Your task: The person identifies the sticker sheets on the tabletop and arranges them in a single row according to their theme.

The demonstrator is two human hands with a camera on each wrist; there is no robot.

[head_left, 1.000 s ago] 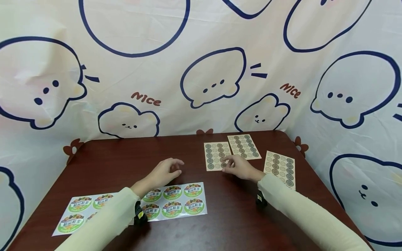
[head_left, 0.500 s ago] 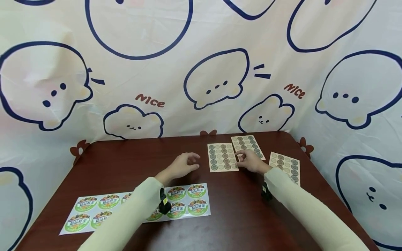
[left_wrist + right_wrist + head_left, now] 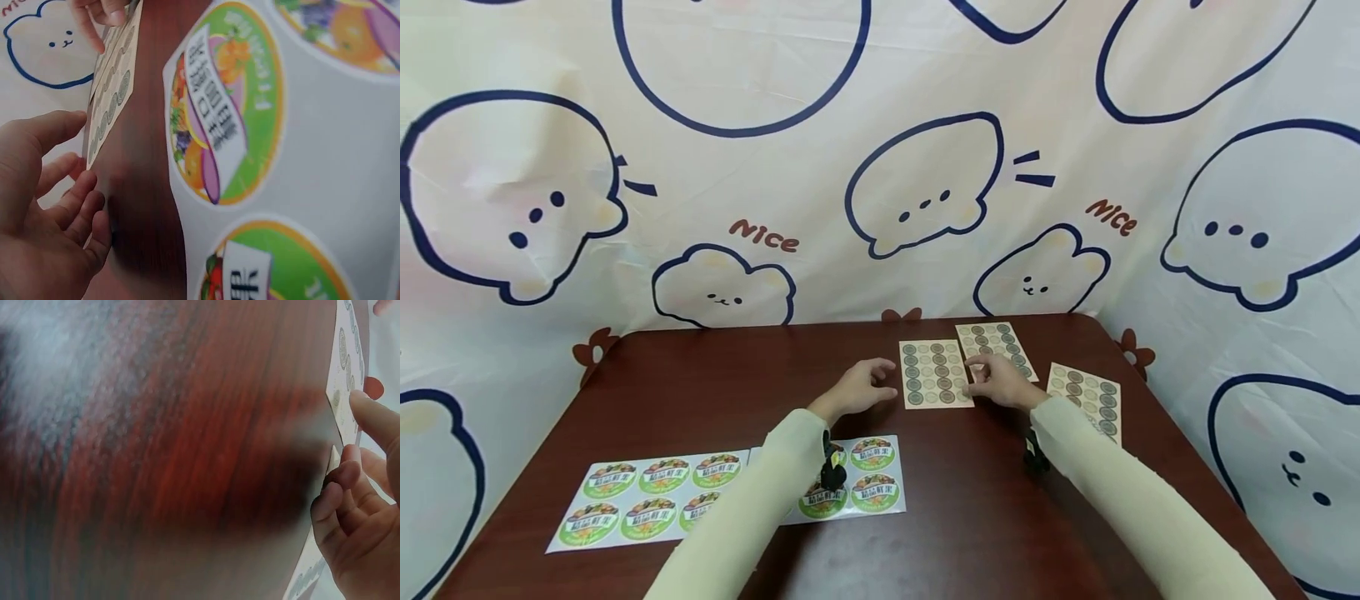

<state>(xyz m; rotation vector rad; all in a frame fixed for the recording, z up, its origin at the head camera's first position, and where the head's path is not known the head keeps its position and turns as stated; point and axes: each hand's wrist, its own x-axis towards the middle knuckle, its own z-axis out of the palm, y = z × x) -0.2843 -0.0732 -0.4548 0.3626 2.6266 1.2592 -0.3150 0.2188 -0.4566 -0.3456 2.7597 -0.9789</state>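
Observation:
A cream sticker sheet [image 3: 936, 375] with rows of round grey and beige stickers lies flat toward the back of the table. At its left edge is my left hand [image 3: 859, 387], fingers loosely bent and nothing held between them. In the left wrist view, the fingertips [image 3: 79, 181] come right to that sheet's near corner. My right hand [image 3: 1002, 383] is at the sheet's right edge, thumb and index finger spread apart along it. The right wrist view shows its thumb [image 3: 369, 412] overlapping the sheet. The right hand partly covers a second cream sheet [image 3: 992, 334] behind it.
A third cream sheet [image 3: 1108, 406] lies to the right, partly under the right sleeve in view. Two white sheets of round green fruit labels [image 3: 643, 500] lie side by side at the front left, partly hidden by the left sleeve. A patterned cloth [image 3: 820, 292] hangs behind the brown table [image 3: 925, 550].
My left hand has moved right, from over the fruit labels to the cream sheet's left edge. My right hand has shifted slightly right, off the sheet's middle to its right edge.

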